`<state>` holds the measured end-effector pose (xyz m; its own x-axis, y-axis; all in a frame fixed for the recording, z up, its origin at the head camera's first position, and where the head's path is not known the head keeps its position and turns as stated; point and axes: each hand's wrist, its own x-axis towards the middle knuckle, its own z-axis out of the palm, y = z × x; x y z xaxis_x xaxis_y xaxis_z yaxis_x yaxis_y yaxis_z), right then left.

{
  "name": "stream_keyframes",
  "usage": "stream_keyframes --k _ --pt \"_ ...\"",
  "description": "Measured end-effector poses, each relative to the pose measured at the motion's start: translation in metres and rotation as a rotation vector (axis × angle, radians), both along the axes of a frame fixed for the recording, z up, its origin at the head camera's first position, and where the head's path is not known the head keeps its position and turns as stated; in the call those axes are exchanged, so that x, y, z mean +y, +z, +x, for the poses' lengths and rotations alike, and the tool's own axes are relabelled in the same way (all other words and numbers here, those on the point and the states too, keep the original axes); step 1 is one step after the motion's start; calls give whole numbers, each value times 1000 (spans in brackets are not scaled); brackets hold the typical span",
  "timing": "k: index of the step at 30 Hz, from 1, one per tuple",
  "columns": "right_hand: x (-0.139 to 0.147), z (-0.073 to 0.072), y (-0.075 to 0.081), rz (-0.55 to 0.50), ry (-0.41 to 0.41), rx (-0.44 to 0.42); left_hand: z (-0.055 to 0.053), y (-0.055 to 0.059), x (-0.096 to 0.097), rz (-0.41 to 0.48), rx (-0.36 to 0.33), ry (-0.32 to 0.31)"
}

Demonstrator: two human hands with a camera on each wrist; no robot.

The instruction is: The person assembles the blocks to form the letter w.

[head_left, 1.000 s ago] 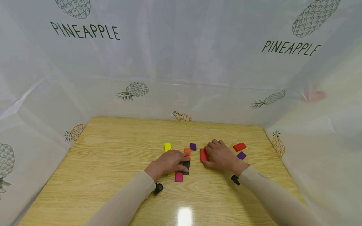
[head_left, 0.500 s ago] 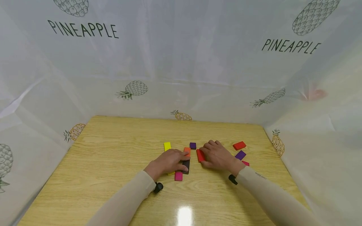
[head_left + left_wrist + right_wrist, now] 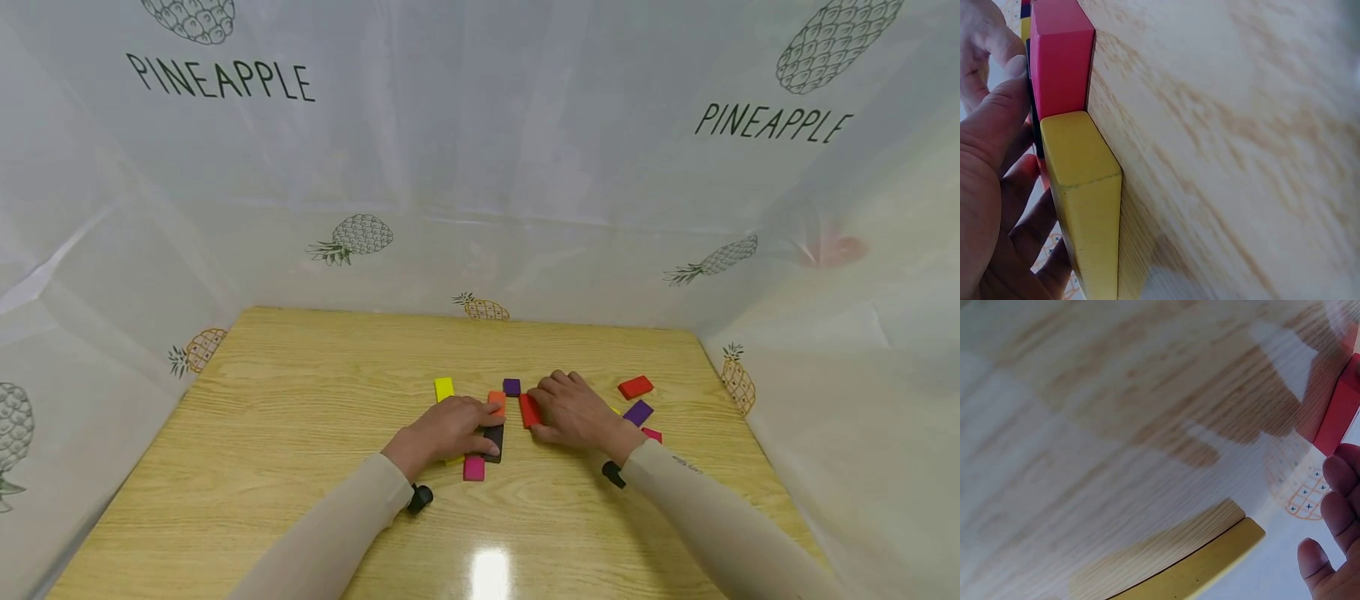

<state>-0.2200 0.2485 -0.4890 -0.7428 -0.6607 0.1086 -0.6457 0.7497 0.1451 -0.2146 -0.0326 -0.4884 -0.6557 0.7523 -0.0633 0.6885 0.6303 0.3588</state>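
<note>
In the head view my left hand [image 3: 453, 427] lies over a cluster of blocks. Its index finger touches an orange block [image 3: 497, 400] and its thumb rests on a black block [image 3: 494, 442]. A yellow block [image 3: 444, 387] shows beyond the hand; a pink block [image 3: 474, 468] sits nearer than the thumb. In the left wrist view, pink and yellow blocks [image 3: 1082, 169] stand beside the fingers. My right hand [image 3: 577, 412] holds a red block [image 3: 529, 411] flat on the table between thumb and fingers, a small gap right of the orange block.
A small dark purple block [image 3: 512, 387] lies beyond the gap. To the right are another red block [image 3: 636, 387], a purple block [image 3: 638, 413] and a pink block [image 3: 652, 435]. A yellow block [image 3: 1210, 553] lies near the right hand. Printed curtains [image 3: 480, 167] surround the wooden table [image 3: 300, 400].
My right hand has slid the red block left, closer to the orange and black blocks, mostly in the first half second. The left hand stays in place.
</note>
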Motion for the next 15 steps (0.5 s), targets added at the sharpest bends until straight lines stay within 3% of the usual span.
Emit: stream_keyframes --k 15 --pt "0 0 0 -13 -1 2 1 0 0 4 -17 13"
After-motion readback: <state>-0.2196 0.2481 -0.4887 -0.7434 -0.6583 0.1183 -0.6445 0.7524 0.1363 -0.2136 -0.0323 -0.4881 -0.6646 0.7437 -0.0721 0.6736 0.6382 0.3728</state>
